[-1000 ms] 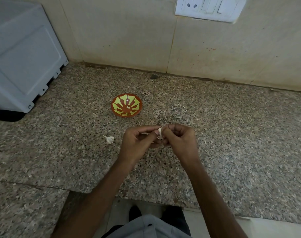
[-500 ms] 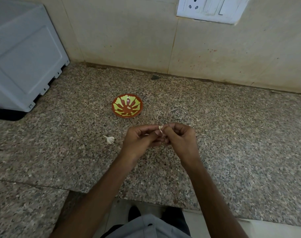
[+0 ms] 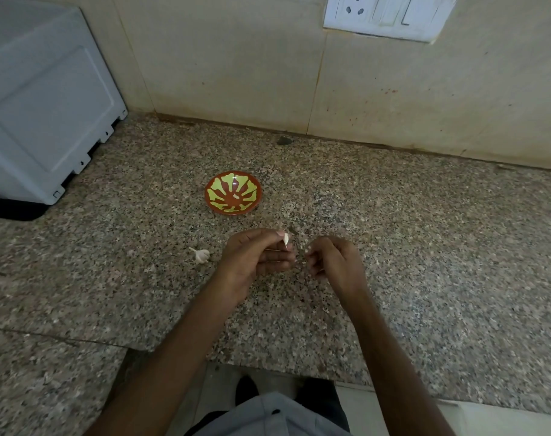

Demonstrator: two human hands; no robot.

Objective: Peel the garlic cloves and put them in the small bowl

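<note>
A small orange bowl (image 3: 233, 192) with a yellow-green pattern sits on the granite counter (image 3: 425, 247), a pale bit at its centre. Just in front of it my left hand (image 3: 255, 256) pinches a white garlic clove (image 3: 286, 239) between thumb and fingertips. My right hand (image 3: 333, 262) is a short gap to the right of the clove, fingers curled; a tiny pale scrap shows at its fingertips, too small to tell if it is peel. A piece of unpeeled garlic (image 3: 201, 255) lies on the counter left of my left hand.
A white appliance (image 3: 44, 99) stands at the back left on the counter. The tiled wall (image 3: 236, 58) with a switch plate (image 3: 384, 17) runs behind. The counter's front edge (image 3: 267, 360) is near my body, with the floor below.
My two hands were together working on the clove. Now the right hand has pulled away to the right, and the clove stays in the left hand's pinch.
</note>
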